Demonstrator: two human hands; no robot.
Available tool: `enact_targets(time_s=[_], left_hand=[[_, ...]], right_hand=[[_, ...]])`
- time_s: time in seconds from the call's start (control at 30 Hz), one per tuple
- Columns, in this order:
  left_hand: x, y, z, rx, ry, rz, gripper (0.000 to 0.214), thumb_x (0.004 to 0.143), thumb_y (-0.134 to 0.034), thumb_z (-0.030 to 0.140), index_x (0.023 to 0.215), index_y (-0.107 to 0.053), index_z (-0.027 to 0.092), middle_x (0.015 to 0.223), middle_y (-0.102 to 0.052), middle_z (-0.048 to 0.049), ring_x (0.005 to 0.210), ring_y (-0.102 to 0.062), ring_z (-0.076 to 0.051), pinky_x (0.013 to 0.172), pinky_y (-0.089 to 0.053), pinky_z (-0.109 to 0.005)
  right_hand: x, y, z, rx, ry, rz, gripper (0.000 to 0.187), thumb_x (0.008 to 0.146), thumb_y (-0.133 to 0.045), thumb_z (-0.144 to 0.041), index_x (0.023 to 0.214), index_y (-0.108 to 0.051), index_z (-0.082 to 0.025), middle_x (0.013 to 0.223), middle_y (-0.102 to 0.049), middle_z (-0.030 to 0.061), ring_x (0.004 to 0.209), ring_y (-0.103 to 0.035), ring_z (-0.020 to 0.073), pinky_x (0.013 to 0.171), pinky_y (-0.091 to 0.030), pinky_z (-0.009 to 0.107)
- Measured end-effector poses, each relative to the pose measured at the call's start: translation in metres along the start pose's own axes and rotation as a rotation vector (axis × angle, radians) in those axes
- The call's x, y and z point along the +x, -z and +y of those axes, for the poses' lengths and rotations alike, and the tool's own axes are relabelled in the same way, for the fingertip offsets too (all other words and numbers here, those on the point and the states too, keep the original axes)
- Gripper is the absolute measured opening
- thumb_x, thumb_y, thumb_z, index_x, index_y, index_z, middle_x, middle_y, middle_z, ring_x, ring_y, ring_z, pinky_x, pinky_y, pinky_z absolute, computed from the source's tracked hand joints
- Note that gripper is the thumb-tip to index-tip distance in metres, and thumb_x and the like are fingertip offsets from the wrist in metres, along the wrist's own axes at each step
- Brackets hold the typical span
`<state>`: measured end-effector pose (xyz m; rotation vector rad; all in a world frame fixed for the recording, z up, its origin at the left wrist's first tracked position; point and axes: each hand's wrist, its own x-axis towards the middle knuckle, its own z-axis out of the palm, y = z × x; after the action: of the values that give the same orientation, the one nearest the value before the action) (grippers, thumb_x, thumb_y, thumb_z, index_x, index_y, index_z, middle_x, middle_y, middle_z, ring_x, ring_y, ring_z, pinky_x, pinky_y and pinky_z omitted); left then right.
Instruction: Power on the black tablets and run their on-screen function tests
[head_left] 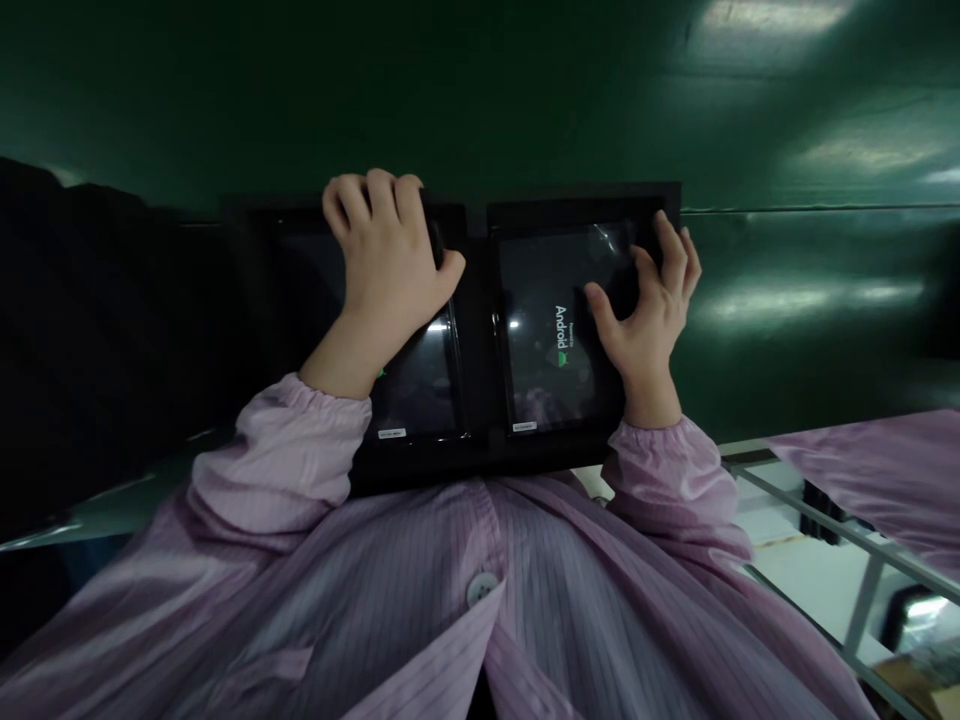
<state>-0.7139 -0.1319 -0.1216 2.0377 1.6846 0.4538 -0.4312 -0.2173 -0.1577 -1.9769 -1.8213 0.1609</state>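
Two tablets lie side by side in a black tray [477, 330] with two compartments. The right tablet [547, 380] shows an Android start-up logo on its dark screen. A green bit of logo shows on the left tablet [420, 390], partly covered by my left hand [390, 260]. That hand's fingers curl over a dark thing at the far side, its edge visible by the thumb; I cannot make out what it is. My right hand [649, 310] spreads its fingers over the right tablet's right side and the tray's edge, with nothing seen held.
A green table surface [810, 290] extends beyond and to the right of the tray. Dark material [90, 350] lies at the left. At the lower right are a metal frame [862, 600] and a pink sleeve or cloth [885, 480].
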Motion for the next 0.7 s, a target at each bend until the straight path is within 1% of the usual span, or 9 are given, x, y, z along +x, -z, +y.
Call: enact_targets(time_s=[0.13,0.23,0.33,0.4,0.47,0.5,0.57,0.63,0.7], left_hand=[[0.006,-0.011,-0.009,0.042,-0.022,0.05,0.066,0.087,-0.07,0.04,0.146,-0.052,0.016,0.153,-0.052,-0.0162,0.153,-0.028,-0.046,0.134,-0.004,-0.073],[0.007,-0.013,-0.008,0.03,-0.01,0.064,0.067,0.081,-0.073,0.032,0.143,-0.056,0.012,0.154,-0.052,-0.0229,0.155,-0.03,-0.051,0.134,-0.003,-0.073],[0.003,0.002,-0.008,-0.308,-0.016,-0.045,0.068,0.083,-0.068,0.022,0.148,-0.054,0.009,0.165,-0.043,-0.026,0.164,-0.02,-0.046,0.135,0.01,-0.069],[-0.007,0.019,-0.016,-0.394,-0.041,-0.025,0.065,0.083,-0.07,0.023,0.146,-0.059,0.012,0.166,-0.045,-0.0228,0.164,-0.027,-0.04,0.139,-0.003,-0.062],[-0.025,0.035,-0.029,-0.476,-0.065,-0.002,0.055,0.086,-0.071,0.031,0.14,-0.066,0.02,0.162,-0.054,-0.0165,0.157,-0.043,-0.034,0.136,-0.029,-0.054],[-0.038,0.04,-0.036,-0.527,-0.077,-0.005,0.047,0.089,-0.068,0.034,0.135,-0.069,0.024,0.154,-0.062,-0.0136,0.148,-0.054,-0.031,0.13,-0.04,-0.05],[-0.07,0.044,-0.049,-0.627,-0.072,-0.022,0.036,0.093,-0.063,0.038,0.124,-0.075,0.025,0.134,-0.074,-0.0106,0.13,-0.068,-0.028,0.117,-0.054,-0.043],[-0.102,0.041,-0.058,-0.71,-0.026,-0.028,0.035,0.095,-0.058,0.041,0.119,-0.077,0.025,0.124,-0.078,-0.01,0.119,-0.074,-0.027,0.107,-0.06,-0.041],[-0.131,0.038,-0.062,-0.757,0.035,-0.022,0.03,0.091,-0.062,0.044,0.112,-0.079,0.03,0.12,-0.08,-0.0069,0.118,-0.074,-0.029,0.107,-0.059,-0.041]], right_hand=[[0.002,-0.005,0.001,-0.012,0.037,0.072,0.059,0.1,-0.056,-0.067,0.137,-0.065,-0.022,0.165,-0.05,0.0174,0.159,-0.037,0.0409,0.129,-0.03,0.068],[0.001,-0.004,-0.003,0.007,0.097,0.205,0.056,0.1,-0.055,-0.067,0.129,-0.069,-0.021,0.155,-0.061,0.0187,0.15,-0.051,0.039,0.124,-0.04,0.065],[0.003,-0.001,-0.012,0.064,0.119,0.351,0.052,0.099,-0.055,-0.068,0.12,-0.073,-0.024,0.138,-0.071,0.0179,0.137,-0.062,0.0406,0.117,-0.047,0.07],[0.012,-0.001,-0.024,0.105,0.119,0.419,0.057,0.097,-0.055,-0.074,0.117,-0.074,-0.024,0.131,-0.073,0.0199,0.135,-0.062,0.0454,0.115,-0.045,0.077],[0.023,0.0,-0.05,0.217,0.155,0.461,0.056,0.095,-0.061,-0.073,0.12,-0.074,-0.023,0.13,-0.072,0.0223,0.14,-0.058,0.049,0.114,-0.044,0.079],[0.027,0.003,-0.071,0.312,0.184,0.427,0.053,0.096,-0.065,-0.067,0.125,-0.072,-0.024,0.132,-0.071,0.0217,0.14,-0.058,0.0476,0.113,-0.047,0.077],[0.027,0.012,-0.126,0.58,0.299,0.201,0.05,0.102,-0.064,-0.056,0.142,-0.065,-0.027,0.138,-0.07,0.0178,0.13,-0.068,0.0391,0.105,-0.059,0.065],[0.02,0.02,-0.192,0.775,0.486,-0.124,0.054,0.107,-0.058,-0.049,0.156,-0.052,-0.028,0.141,-0.069,0.0173,0.124,-0.073,0.0329,0.097,-0.066,0.054],[0.013,0.026,-0.257,0.825,0.734,-0.343,0.06,0.106,-0.06,-0.048,0.16,-0.048,-0.024,0.141,-0.069,0.0179,0.124,-0.072,0.0298,0.101,-0.066,0.048]])
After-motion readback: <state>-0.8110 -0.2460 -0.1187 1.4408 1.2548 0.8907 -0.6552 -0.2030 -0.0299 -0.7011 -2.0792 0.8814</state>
